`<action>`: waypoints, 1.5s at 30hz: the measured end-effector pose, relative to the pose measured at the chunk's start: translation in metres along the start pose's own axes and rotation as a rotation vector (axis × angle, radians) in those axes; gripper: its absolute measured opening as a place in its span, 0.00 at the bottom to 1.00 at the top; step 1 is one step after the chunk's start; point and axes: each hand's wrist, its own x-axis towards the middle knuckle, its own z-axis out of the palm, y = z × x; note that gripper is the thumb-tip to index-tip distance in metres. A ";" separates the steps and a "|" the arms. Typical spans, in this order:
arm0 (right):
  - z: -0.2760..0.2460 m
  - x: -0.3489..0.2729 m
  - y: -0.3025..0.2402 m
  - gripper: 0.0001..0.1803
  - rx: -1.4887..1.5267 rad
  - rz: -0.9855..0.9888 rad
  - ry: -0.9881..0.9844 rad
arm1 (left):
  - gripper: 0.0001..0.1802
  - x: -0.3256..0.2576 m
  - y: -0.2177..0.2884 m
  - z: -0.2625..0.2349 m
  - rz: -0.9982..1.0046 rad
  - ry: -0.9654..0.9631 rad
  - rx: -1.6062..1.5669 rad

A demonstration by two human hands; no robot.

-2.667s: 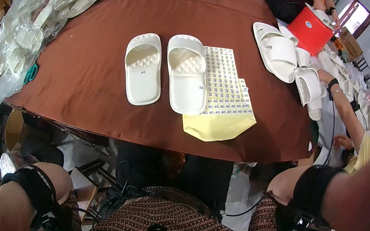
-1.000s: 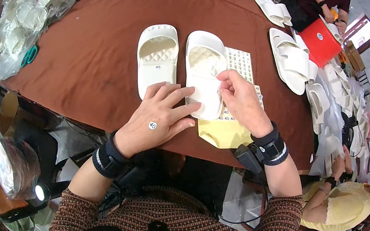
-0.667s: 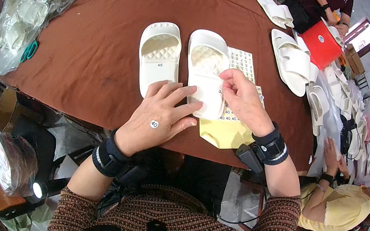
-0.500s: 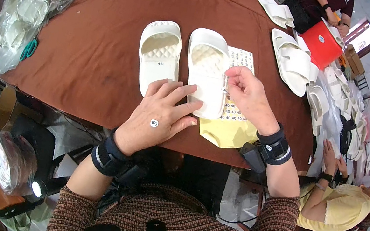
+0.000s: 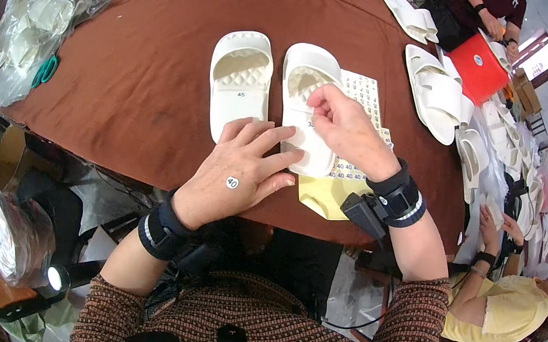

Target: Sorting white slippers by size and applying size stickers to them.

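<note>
Two white slide slippers lie side by side on the brown-covered table. The left slipper [image 5: 242,71] has a small printed number sticker on its strap. My left hand [image 5: 235,164] rests with spread fingers over the lower ends of both slippers, a round white sticker on its back. Over the strap of the right slipper [image 5: 314,150], my right hand [image 5: 346,129] has thumb and forefinger pinched on a small number sticker [image 5: 310,125]. Partly beneath that slipper and my right hand lie a sheet of number stickers [image 5: 362,88] and its yellow backing paper [image 5: 331,196].
Plastic-wrapped slippers [image 5: 39,16] and teal-handled scissors [image 5: 45,71] are at the left. More white slippers [image 5: 435,93] and a red box [image 5: 478,66] stand at the right. A person in yellow [image 5: 497,310] sits at the lower right; other people's hands show at the far side.
My right hand has moved left, from the right slipper's outer edge to over its strap, carrying the sticker. My left hand stays on the slippers.
</note>
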 end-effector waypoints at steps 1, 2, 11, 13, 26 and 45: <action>0.001 0.000 -0.001 0.09 -0.013 0.017 -0.019 | 0.18 0.000 0.000 0.000 -0.003 0.002 -0.001; 0.001 0.001 0.000 0.09 -0.015 0.017 -0.021 | 0.18 0.001 0.000 0.000 0.002 0.001 -0.005; 0.005 -0.001 0.005 0.07 -0.015 0.021 -0.001 | 0.17 -0.002 0.000 0.001 0.011 0.019 -0.004; 0.005 0.000 0.010 0.07 0.027 0.071 0.023 | 0.17 -0.003 -0.001 0.001 0.016 0.024 0.003; 0.013 0.001 0.017 0.11 0.017 0.009 0.116 | 0.16 0.002 0.001 0.000 0.033 0.048 0.030; 0.017 -0.004 0.012 0.11 -0.062 0.032 0.213 | 0.17 0.002 0.007 0.001 0.045 0.019 0.061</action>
